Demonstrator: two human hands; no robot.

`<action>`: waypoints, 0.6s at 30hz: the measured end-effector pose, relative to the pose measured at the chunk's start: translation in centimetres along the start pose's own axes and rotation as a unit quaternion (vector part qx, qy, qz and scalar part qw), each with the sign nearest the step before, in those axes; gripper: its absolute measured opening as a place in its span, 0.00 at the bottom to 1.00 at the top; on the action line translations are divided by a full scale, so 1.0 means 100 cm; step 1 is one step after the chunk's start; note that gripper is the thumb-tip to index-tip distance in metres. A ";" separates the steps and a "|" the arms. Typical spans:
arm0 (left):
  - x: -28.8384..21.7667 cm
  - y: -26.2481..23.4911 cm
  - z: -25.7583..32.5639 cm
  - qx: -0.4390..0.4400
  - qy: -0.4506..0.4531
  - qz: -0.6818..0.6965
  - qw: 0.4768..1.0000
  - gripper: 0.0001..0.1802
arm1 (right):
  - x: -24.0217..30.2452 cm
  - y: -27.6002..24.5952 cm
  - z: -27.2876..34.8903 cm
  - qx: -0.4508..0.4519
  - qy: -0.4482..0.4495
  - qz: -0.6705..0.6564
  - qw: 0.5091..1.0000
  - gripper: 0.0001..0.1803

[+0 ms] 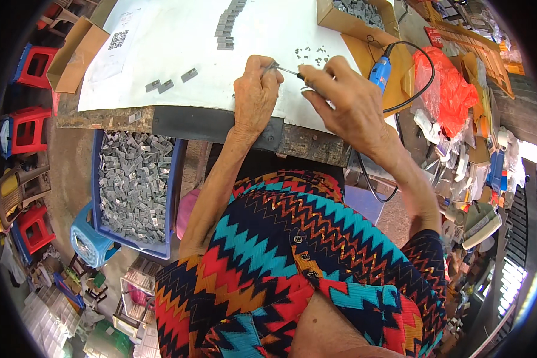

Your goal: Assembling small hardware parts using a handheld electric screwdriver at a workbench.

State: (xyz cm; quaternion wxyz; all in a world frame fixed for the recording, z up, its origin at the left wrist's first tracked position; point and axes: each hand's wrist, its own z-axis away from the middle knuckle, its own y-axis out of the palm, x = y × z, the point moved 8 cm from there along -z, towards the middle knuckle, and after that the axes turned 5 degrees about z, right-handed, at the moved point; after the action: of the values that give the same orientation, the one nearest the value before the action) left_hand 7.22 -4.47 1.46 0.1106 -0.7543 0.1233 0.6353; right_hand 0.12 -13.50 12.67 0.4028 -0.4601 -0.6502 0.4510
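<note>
My left hand [255,95] is closed, its fingertips pinching a small grey piece that is mostly hidden. My right hand [349,101] is curled round a thin tool [287,70] with a metal shaft and a dark end, like a small screwdriver. The shaft points left and reaches the left fingertips. Both hands are above a white sheet [179,53] on the workbench. Small dark parts [312,55] lie scattered just beyond the right hand. Several grey rectangular blocks [225,27] form a column farther back, and a few loose ones [166,86] lie to the left.
A cardboard box [358,27] of grey pieces stands at the back right. Near it lies a blue corded tool [380,73], its black cable looping beside my right arm. A blue bin [95,179] full of grey blocks sits below the bench's left edge. Red plastic bags [450,89] lie at right.
</note>
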 end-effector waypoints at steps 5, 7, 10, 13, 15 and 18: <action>0.003 0.003 0.002 0.010 -0.061 0.081 0.995 0.07 | -0.027 0.005 0.010 -0.041 0.121 -0.185 0.974 0.15; 0.005 0.002 0.004 0.008 -0.063 0.082 0.995 0.08 | -0.040 0.019 0.016 0.007 0.233 -0.327 0.916 0.15; 0.005 0.004 0.001 0.005 -0.041 0.074 0.996 0.08 | -0.048 0.034 0.029 0.035 0.335 -0.445 0.830 0.17; 0.000 0.003 0.001 -0.004 -0.003 0.052 0.999 0.08 | -0.040 0.055 0.039 0.023 0.380 -0.632 0.675 0.19; -0.003 0.002 0.001 -0.007 0.012 0.041 0.999 0.08 | -0.033 0.061 0.042 0.035 0.385 -0.677 0.627 0.20; -0.002 0.003 0.000 -0.001 0.011 0.036 0.999 0.08 | -0.029 0.081 0.049 0.082 0.387 -0.768 0.504 0.22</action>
State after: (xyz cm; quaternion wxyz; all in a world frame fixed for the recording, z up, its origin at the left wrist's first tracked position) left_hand 7.08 -4.73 1.63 0.0853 -0.7567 0.1509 0.6304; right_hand -1.83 -15.94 3.34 0.8386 0.1256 -0.4882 -0.2064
